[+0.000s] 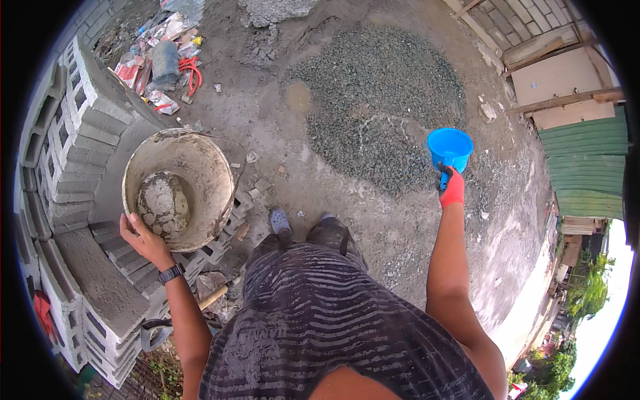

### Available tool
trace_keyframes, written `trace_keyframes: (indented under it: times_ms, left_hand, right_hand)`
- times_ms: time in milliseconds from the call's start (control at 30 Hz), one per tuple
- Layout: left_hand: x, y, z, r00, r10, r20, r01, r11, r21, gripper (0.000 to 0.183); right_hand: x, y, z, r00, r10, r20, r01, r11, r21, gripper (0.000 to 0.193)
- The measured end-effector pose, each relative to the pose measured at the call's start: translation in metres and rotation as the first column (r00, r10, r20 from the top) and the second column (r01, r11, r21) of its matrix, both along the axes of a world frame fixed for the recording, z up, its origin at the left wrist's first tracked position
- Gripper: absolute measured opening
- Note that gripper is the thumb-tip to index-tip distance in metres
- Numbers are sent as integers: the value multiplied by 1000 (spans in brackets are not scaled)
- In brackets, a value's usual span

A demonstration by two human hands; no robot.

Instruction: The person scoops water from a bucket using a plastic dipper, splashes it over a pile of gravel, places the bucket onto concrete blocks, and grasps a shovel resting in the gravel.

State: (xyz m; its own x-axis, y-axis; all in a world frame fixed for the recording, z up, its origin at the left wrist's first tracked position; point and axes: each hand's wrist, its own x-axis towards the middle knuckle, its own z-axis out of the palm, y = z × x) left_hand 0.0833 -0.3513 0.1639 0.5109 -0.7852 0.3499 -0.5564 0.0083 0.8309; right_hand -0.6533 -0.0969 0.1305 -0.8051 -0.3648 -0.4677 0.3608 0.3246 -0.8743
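Note:
A pale, mortar-crusted bucket (212,160) is at my left, its mouth facing up and a grey-white hardened patch on its bottom. My bare left hand (143,240), with a dark watch at the wrist, grips the bucket's near left side. Whether the bucket also rests on the blocks beneath it, I cannot tell. Out to the right, my right hand (452,187) wears a red and black glove. Its fingers are closed around the handle of a blue plastic dipper (451,148). The dipper is held over the right edge of a dark gravel pile (380,100); its inside looks bare.
Hollow concrete blocks (100,133) are stacked along the left, with a red glove (44,313) lying among them. Rubbish (167,63) lies at the far left. A wooden tool handle (213,297) is beside my left forearm. Green corrugated sheeting (583,163) stands at the right.

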Motion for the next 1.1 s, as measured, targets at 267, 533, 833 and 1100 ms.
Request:
trace_keyframes:
  times_ms: [267, 533, 833, 1100]
  left_hand:
    - [13, 0, -5, 997, -32, -72, 31, 999, -16, 60]
    - [13, 6, -2, 988, -21, -155, 13, 998, -53, 55]
    - [15, 7, -7, 989, -18, -149, 5, 996, -88, 53]
    - [28, 17, -1, 964, 98, -247, -90, 995, 42, 56]
  right_hand:
    - [41, 87, 21, 949, -107, 297, 238, 860, -451, 24]
    - [115, 153, -63, 867, -222, 445, 167, 973, 160, 8]
    - [52, -31, -67, 845, 445, -298, -147, 728, 670, 26]
    - [38, -134, 25, 537, 546, -643, 91, 721, 687, 48]
